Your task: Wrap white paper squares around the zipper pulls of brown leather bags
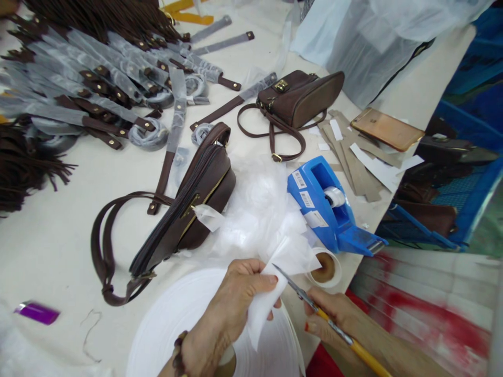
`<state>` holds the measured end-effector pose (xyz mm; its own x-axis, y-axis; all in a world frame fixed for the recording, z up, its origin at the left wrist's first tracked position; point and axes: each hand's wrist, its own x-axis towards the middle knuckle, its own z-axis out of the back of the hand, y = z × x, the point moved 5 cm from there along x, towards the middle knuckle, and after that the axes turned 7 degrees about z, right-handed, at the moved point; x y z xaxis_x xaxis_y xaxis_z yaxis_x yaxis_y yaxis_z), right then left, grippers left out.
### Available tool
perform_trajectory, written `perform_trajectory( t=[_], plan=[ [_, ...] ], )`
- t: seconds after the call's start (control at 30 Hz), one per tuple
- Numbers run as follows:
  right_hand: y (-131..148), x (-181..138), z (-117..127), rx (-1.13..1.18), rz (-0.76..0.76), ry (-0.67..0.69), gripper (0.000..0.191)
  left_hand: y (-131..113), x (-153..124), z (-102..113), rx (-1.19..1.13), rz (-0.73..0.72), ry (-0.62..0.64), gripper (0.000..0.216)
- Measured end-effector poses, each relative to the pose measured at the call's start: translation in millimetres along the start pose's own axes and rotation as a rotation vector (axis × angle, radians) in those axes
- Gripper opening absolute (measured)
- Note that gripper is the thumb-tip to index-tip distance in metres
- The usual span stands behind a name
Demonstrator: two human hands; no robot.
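Note:
My left hand (239, 293) pinches a folded strip of thin white sheet (257, 314) between thumb and fingers. It is held over a large white roll (165, 319) lying flat on the table. In my right hand (334, 314) is a pair of scissors (324, 315) with yellow handles, the pointed blade tip touching or just beside the sheet. Loose white wrapping (255, 204) is heaped beyond my hands. Against it leans a dark brown bag (184, 209) with a zip and strap. A blue tape dispenser (326, 209) stands to the right, near a small tape roll (336, 269).
Wrapped straps (118, 78) and brown fringes (27, 162) pile up at the left. Another brown bag (298, 97), a phone (387, 128) and card strips (349, 157) lie toward the right edge. A blue crate (471, 209) stands below. A purple lighter (39, 312) lies left.

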<state>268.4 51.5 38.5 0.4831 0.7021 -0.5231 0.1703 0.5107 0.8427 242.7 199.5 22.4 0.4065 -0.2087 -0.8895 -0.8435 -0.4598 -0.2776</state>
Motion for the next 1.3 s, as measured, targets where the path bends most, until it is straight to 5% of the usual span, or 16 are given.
perform_trajectory(
  t=[0.33, 0.73, 0.93, 1.13, 1.3],
  plan=[
    [2, 0, 0, 0.108, 0.182, 0.052, 0.033, 0, 2, -3, 0.060, 0.041, 0.001, 0.007],
    [-17, 7, 1, 0.073, 0.074, -0.095, 0.047, -7, 8, 5, 0.003, 0.019, 0.092, 0.010],
    [-10, -14, 0, 0.322, -0.062, -0.365, 0.041, -5, -14, 12, -0.136, -0.276, 0.121, 0.015],
    [9, 2, -34, 0.753, -0.040, -0.415, 0.036, -4, -44, 13, -0.121, -0.542, 0.090, 0.012],
    [12, 6, -38, 0.618, -0.045, -0.474, 0.039, 3, -56, 20, -0.325, -0.549, 0.144, 0.007]
  ],
)
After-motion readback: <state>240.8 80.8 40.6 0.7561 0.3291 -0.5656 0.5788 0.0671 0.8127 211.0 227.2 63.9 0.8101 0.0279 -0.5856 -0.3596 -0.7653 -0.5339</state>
